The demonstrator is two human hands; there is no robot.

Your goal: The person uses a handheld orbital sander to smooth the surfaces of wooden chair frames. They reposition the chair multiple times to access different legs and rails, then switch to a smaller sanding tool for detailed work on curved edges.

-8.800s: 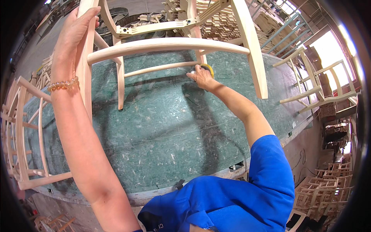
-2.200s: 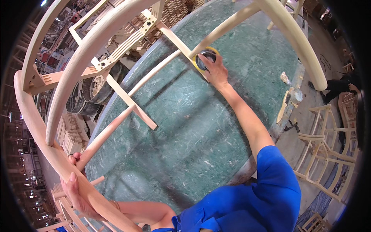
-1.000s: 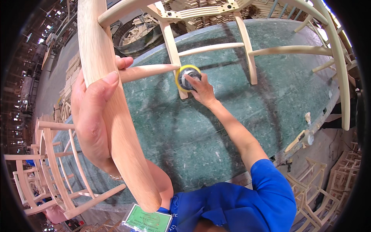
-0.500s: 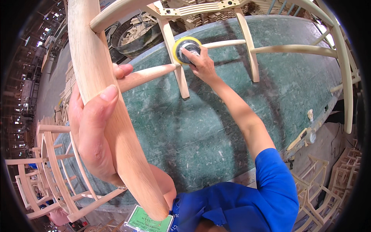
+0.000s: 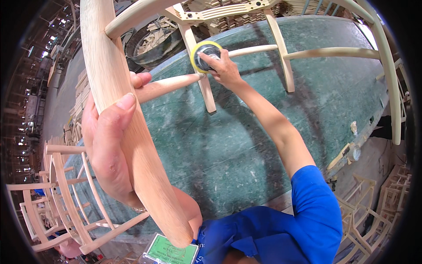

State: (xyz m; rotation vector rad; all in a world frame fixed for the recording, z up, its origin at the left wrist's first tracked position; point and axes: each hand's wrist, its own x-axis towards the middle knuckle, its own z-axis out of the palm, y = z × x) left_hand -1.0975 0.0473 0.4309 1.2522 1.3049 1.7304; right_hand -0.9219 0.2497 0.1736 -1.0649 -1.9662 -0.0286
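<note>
A bare wooden chair frame (image 5: pixel 145 149) stands tilted over the worktable, its nearest leg running close past me. My left hand (image 5: pixel 112 145) is wrapped round that leg, where a round stretcher (image 5: pixel 169 87) joins it. In my right hand (image 5: pixel 226 70) is a round sander (image 5: pixel 203 58) with a black body and a yellow pad edge. The sander lies against another leg (image 5: pixel 188 39) of the frame, just above the stretcher's far joint. My right fingers are closed over its top. The pad's face is turned away and hidden.
The green, dust-marked worktable (image 5: pixel 246 145) spreads beneath the frame. A brush (image 5: pixel 338 156) lies at its right edge beside a clear round container (image 5: pixel 353 152). A dark tub (image 5: pixel 151 44) of wood offcuts stands beyond. More chair frames (image 5: pixel 66 198) are at the left and lower right.
The sander and my right hand have shifted slightly left along with a small change in the view. My left hand keeps its hold on the chair leg.
</note>
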